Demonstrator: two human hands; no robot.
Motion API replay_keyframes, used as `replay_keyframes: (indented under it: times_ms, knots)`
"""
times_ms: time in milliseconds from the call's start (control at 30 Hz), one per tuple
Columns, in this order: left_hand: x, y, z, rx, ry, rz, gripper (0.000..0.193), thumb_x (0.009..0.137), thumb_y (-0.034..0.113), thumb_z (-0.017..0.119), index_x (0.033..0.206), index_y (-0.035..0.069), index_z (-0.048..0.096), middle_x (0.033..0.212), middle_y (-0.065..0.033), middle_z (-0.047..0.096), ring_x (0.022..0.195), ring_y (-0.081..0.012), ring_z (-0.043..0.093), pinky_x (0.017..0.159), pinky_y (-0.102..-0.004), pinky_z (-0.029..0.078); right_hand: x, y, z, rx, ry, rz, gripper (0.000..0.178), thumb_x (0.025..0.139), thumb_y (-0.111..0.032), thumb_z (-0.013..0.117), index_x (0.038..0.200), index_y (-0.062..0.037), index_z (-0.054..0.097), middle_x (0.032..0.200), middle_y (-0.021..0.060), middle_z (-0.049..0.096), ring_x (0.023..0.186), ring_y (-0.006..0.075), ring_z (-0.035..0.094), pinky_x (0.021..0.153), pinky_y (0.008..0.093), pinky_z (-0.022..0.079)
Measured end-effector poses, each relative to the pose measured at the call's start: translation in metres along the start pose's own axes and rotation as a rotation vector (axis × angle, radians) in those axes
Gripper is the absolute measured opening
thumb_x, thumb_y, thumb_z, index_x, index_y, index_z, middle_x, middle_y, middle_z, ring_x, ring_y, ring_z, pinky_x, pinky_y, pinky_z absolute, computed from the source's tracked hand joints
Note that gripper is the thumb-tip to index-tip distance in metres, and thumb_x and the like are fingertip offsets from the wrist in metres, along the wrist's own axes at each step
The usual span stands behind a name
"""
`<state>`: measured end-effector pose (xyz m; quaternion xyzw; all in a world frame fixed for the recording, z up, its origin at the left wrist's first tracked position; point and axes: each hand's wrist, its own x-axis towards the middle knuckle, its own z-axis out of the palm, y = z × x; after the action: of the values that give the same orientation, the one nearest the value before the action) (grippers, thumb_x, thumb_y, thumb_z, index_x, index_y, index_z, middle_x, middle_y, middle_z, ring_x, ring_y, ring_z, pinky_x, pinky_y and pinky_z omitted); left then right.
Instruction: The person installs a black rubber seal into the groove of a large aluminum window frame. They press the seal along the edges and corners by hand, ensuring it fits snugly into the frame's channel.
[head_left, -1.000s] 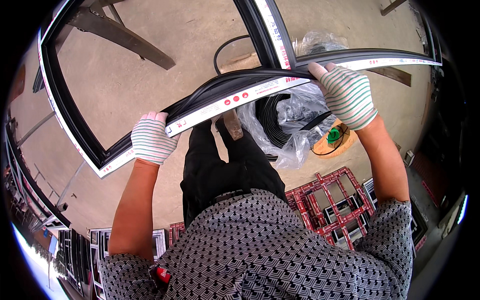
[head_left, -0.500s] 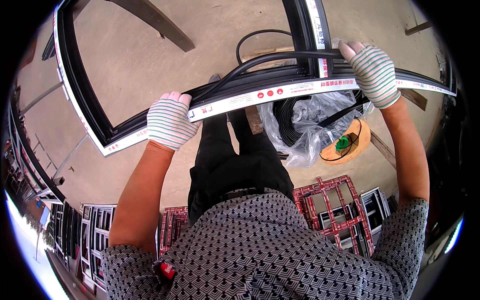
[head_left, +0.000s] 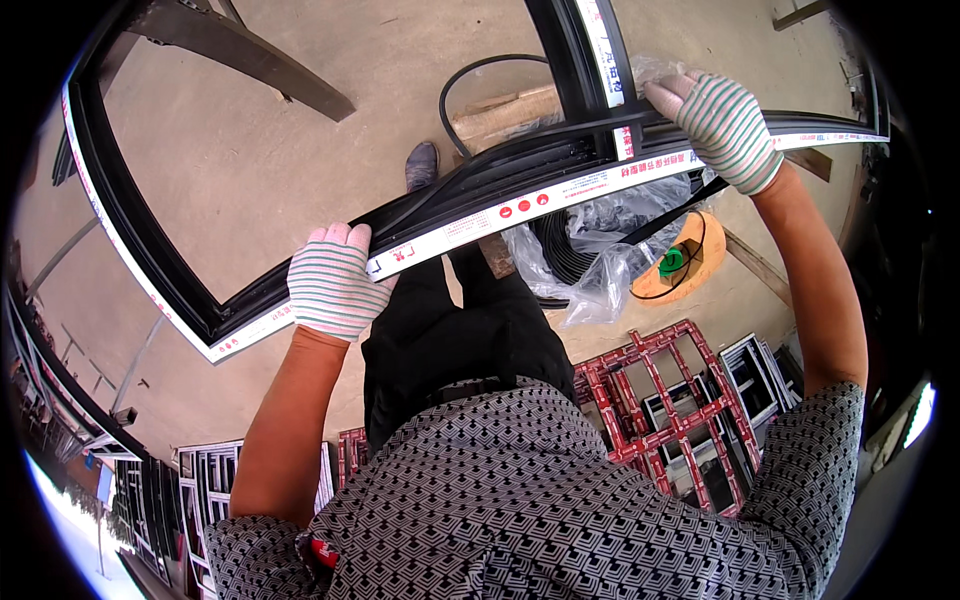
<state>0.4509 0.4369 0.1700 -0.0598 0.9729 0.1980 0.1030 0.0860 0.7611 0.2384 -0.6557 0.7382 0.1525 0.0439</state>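
Note:
A large black window frame [head_left: 195,300], its outer face covered in white printed film, lies in front of me with a crossbar running away from me. Along its near rail runs a black rubber sealing strip [head_left: 510,146], bowed slightly above the groove in the middle. My left hand [head_left: 335,280], in a striped fingerless-looking glove with pink tips, is closed over the near rail, fingertips beside the strip's left part. My right hand [head_left: 725,130], gloved alike, is closed with its fingertips on the strip just right of the crossbar; its thumb is hidden.
Below the rail, a coil of black strip [head_left: 555,250] lies in clear plastic wrap [head_left: 600,285]. Beside it is a yellow-orange stool-like piece [head_left: 707,260] with a green roll. Brown beams [head_left: 250,60] stand at far left. Red-patterned frames [head_left: 665,410] lean behind me.
The strip's bow over the rail has become flatter and lies closer to the groove. My view has shifted and tilted a little, and a shoe now shows beyond the rail.

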Motion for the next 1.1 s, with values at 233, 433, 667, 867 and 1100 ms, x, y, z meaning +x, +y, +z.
replay_keyframes:
  times_ms: [233, 433, 667, 867, 1100]
  knots:
    - [0.001, -0.001, -0.002, -0.07, -0.03, -0.003, 0.065, 0.066, 0.028, 0.093, 0.12, 0.003, 0.067, 0.108, -0.0151, 0.067, 0.098, -0.0371, 0.065, 0.087, -0.0462, 0.055, -0.021, -0.011, 0.002, 0.141, -0.018, 0.019, 0.051, 0.081, 0.005, 0.064, 0.13, -0.0075, 0.067, 0.117, 0.0112, 0.072, 0.102, 0.0326, 0.07, 0.082, 0.0417, 0.058]
    - [0.002, -0.003, -0.008, -0.112, -0.084, -0.001, 0.067, 0.069, 0.03, 0.092, 0.124, 0.002, 0.066, 0.11, -0.0175, 0.067, 0.102, -0.0385, 0.065, 0.09, -0.047, 0.055, -0.019, -0.017, 0.001, 0.149, -0.01, 0.085, 0.045, 0.084, 0.0, 0.064, 0.128, -0.0093, 0.067, 0.119, 0.0104, 0.071, 0.107, 0.032, 0.069, 0.088, 0.0431, 0.058]
    - [0.02, 0.004, -0.005, -0.199, -0.083, 0.116, 0.074, 0.074, 0.034, 0.093, 0.129, -0.004, 0.061, 0.11, -0.0211, 0.066, 0.101, -0.0403, 0.064, 0.09, -0.0475, 0.055, -0.023, -0.025, -0.003, 0.178, -0.066, 0.099, 0.038, 0.085, -0.001, 0.064, 0.122, -0.0089, 0.069, 0.108, 0.0093, 0.071, 0.102, 0.0308, 0.068, 0.086, 0.0415, 0.058]
    - [0.059, 0.033, -0.003, -0.302, -0.072, 0.273, 0.079, 0.08, 0.039, 0.089, 0.135, -0.008, 0.058, 0.116, -0.0245, 0.067, 0.104, -0.0417, 0.064, 0.095, -0.0495, 0.053, -0.029, -0.024, 0.005, 0.166, -0.01, 0.117, 0.028, 0.087, -0.001, 0.062, 0.113, -0.0099, 0.068, 0.099, 0.0116, 0.067, 0.1, 0.0329, 0.069, 0.087, 0.0425, 0.058]
    - [0.109, 0.092, 0.012, -0.449, -0.023, 0.351, 0.052, 0.095, 0.03, 0.077, 0.132, -0.005, 0.066, 0.12, -0.0268, 0.068, 0.112, -0.0442, 0.065, 0.099, -0.0497, 0.053, -0.034, -0.032, 0.01, 0.284, 0.0, 0.283, 0.017, 0.1, -0.011, 0.059, 0.111, -0.0095, 0.071, 0.101, 0.013, 0.069, 0.098, 0.0342, 0.072, 0.083, 0.0434, 0.059]
